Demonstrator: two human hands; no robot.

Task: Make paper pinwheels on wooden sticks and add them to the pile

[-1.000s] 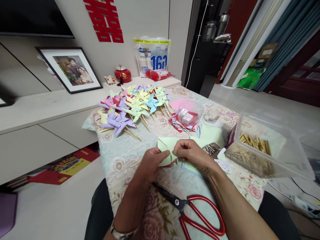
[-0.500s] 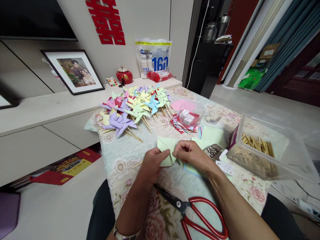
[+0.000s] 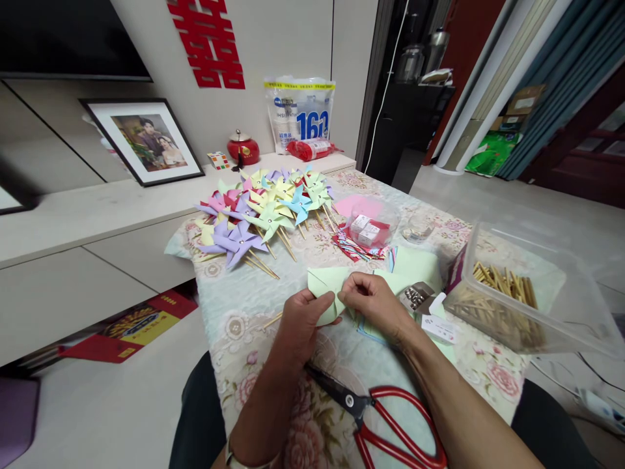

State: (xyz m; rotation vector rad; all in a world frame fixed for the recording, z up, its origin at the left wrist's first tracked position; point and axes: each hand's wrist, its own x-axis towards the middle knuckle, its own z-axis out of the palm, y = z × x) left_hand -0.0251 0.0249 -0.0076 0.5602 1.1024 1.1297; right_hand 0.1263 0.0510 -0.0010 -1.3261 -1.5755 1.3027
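Observation:
A pale green sheet of paper (image 3: 325,280) with slits cut in it is held between both hands over the table. My left hand (image 3: 306,319) is closed on its left side, thumb on top. The fingers of my right hand (image 3: 374,299) pinch its right side near the middle; whether they also hold something small is hidden. A wooden stick (image 3: 273,319) pokes out beside my left hand. Scissors with red handles (image 3: 359,404) lie below my wrists. Under and beyond my right hand are more green sheets (image 3: 415,264) and an open small box of metal pins (image 3: 417,296).
Finished paper pinwheels (image 3: 268,208) on sticks lie in a heap at the back left. A clear plastic bin (image 3: 541,326) of wooden sticks stands at the right. Patterned paper strips (image 3: 359,247) and a clear round tub (image 3: 374,221) sit mid-table.
Both hands stay on the green paper, with only slight shifts of the fingers. The left part of the paper has tilted a little. Nothing else has visibly moved.

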